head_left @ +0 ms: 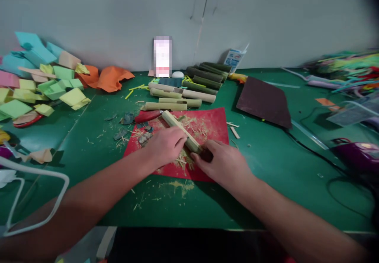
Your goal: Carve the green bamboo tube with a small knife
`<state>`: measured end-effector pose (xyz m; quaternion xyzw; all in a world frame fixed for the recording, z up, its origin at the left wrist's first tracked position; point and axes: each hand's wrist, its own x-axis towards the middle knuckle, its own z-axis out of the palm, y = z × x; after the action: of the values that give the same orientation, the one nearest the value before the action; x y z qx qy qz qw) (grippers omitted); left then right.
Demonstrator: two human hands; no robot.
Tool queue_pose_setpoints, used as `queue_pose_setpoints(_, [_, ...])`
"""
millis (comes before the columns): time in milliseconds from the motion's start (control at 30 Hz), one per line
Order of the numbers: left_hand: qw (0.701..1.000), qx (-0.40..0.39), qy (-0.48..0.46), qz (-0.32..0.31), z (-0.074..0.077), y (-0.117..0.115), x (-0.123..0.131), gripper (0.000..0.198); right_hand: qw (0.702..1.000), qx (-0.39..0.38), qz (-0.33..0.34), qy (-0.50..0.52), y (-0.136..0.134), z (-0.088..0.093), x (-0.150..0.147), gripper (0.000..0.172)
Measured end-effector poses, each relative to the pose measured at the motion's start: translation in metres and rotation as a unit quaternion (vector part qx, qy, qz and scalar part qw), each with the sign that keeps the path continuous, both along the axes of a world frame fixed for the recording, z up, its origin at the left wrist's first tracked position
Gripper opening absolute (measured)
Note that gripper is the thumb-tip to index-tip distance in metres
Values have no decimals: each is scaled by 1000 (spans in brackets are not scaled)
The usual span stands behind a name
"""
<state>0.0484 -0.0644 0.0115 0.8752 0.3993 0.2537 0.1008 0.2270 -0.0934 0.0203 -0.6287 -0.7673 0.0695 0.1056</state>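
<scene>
A pale, peeled bamboo piece (pixel 190 138) lies slanted over a red sheet (pixel 218 126) strewn with shavings and dust. My right hand (pixel 226 162) grips the piece at its near end, thumb on one side and fingers curled on the other. Closed, with its fingers pinched together, my left hand (pixel 166 146) rests against the middle of the bamboo; what is in the pinch, if anything, is hidden. A red-handled tool (pixel 149 116) lies past my left hand, its working end hidden. Dark scraps (pixel 145 138) are scattered beside that hand.
Several cut bamboo pieces (pixel 166 106) lie in rows beyond the sheet, near a propped phone (pixel 162 57). Folded coloured papers (pixel 38 89) are heaped at left. A dark brown board (pixel 264 102), a cable and a purple device (pixel 359 152) sit at right.
</scene>
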Motion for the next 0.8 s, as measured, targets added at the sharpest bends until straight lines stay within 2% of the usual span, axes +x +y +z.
queue_pose_setpoints(167, [998, -26, -6, -60, -1, 0, 0, 18, 1000, 17, 22, 1, 0, 0, 0, 21])
queue_pose_setpoints(333, [1000, -2, -6, 5, -1, 2, 0, 19, 1000, 11, 8, 7, 1, 0, -1, 24])
queue_pose_setpoints(433, [998, -14, 7, -59, 1, -2, 3, 21, 999, 10, 31, 8, 0, 0, 0, 16])
queue_pose_setpoints(500, [997, -17, 7, -74, 2, -3, 3, 20, 999, 14, 38, 13, 0, 0, 0, 16])
queue_pose_setpoints(633, [1000, 3, -16, -3, 1, 1, -3, 19, 1000, 22, 20, 8, -1, -1, 1, 23])
queue_pose_setpoints(800, [995, -35, -30, -88, 0, 0, 0, 16, 999, 30, 37, -4, 1, -3, 2, 20])
